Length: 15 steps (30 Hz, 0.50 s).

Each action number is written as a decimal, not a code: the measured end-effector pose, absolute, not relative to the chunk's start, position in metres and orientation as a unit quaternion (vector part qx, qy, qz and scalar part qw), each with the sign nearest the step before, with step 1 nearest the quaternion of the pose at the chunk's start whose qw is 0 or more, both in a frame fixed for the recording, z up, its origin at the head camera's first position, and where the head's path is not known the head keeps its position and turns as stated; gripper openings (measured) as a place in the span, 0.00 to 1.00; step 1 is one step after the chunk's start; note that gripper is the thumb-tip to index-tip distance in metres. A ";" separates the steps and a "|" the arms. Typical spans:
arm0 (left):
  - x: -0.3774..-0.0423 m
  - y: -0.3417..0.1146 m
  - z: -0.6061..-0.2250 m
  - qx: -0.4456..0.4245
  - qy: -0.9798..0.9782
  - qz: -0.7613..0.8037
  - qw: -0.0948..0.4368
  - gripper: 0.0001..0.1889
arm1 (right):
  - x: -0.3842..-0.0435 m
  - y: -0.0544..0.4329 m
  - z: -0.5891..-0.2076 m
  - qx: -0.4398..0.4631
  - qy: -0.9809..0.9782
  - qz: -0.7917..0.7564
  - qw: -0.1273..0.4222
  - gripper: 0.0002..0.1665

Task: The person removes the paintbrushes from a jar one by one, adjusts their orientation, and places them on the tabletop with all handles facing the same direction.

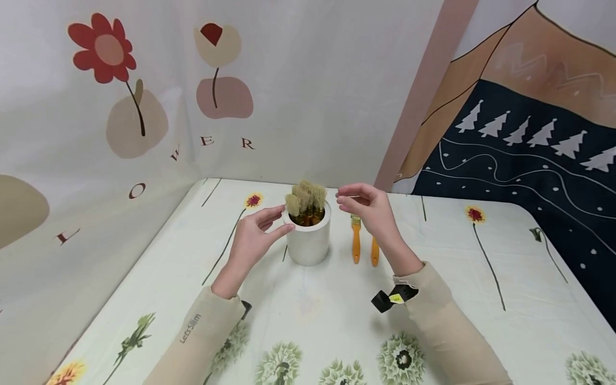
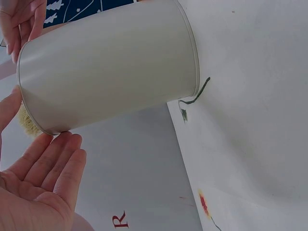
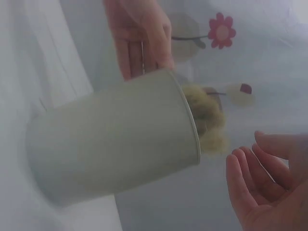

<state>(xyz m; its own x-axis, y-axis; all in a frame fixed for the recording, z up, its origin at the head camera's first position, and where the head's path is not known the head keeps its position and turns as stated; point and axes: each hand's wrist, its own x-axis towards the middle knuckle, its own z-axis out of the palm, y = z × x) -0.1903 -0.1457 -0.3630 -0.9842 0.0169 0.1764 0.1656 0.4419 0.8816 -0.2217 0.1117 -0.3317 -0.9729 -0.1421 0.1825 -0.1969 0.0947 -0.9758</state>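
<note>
A white cylindrical pot (image 1: 308, 247) stands upright, with several brushes (image 1: 308, 197) in it, their pale bristles up. At its rim on the left is my left hand (image 1: 251, 239), thumb and fingertips touching it with the fingers mostly straight. The left wrist view shows those fingers (image 2: 70, 173) extended against the pot's side. My right hand (image 1: 370, 208) hovers right of the pot, apart from it, its fingers loosely bent with nothing between them. Under and beside that hand lie two orange-handled brushes, one brush (image 1: 356, 241) left of the other brush (image 1: 375, 252); my right hand and wrist partly cover them.
A white cloth with printed flowers (image 1: 308, 321) covers the table. Behind it hangs a pale curtain (image 1: 308, 107) with flower prints, and a dark patterned fabric (image 1: 520, 160) hangs at the right. Each sleeve has a wrist camera, such as the black one (image 1: 383, 301).
</note>
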 end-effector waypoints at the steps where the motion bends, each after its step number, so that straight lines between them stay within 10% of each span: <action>1: -0.190 -0.146 -0.363 -0.054 -0.846 -0.526 0.071 0.28 | -0.220 0.109 -0.331 0.121 -0.737 0.665 0.019 0.17; 15: -0.191 -0.146 -0.364 -0.061 -0.850 -0.518 0.074 0.28 | -0.213 0.069 -0.329 0.176 -0.748 0.640 -0.016 0.16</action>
